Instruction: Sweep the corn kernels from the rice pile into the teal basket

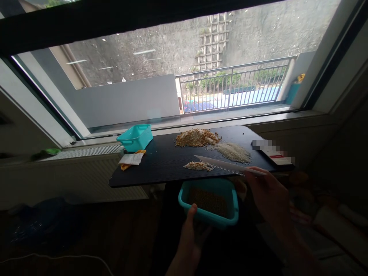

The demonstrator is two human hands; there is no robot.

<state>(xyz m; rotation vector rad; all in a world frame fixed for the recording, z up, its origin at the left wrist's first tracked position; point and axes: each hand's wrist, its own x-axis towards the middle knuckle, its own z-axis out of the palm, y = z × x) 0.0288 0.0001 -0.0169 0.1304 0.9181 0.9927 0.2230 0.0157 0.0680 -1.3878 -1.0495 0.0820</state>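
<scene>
My left hand (189, 239) grips the near side of a teal plastic basket (208, 216), thumb over its rim. The basket is just below the table's front edge and holds a layer of brown grains (211, 201). In my right hand (267, 188) is a long pale flat blade (221, 161) with a notched edge, its far end tapering to a point. This blade lies low over the tabletop, beside a small pile of mixed pale grains (198, 165). Behind it are a white rice heap (234, 152) and a larger heap of yellow kernels mixed with white grains (197, 137).
On the dark table (161, 161), a second teal basket (135, 138) stands at the back left, with a white packet (130, 159) on a yellow cloth before it. A flat, partly blurred-out object (274, 153) lies at the right edge. Behind are a window and radiator (94, 168).
</scene>
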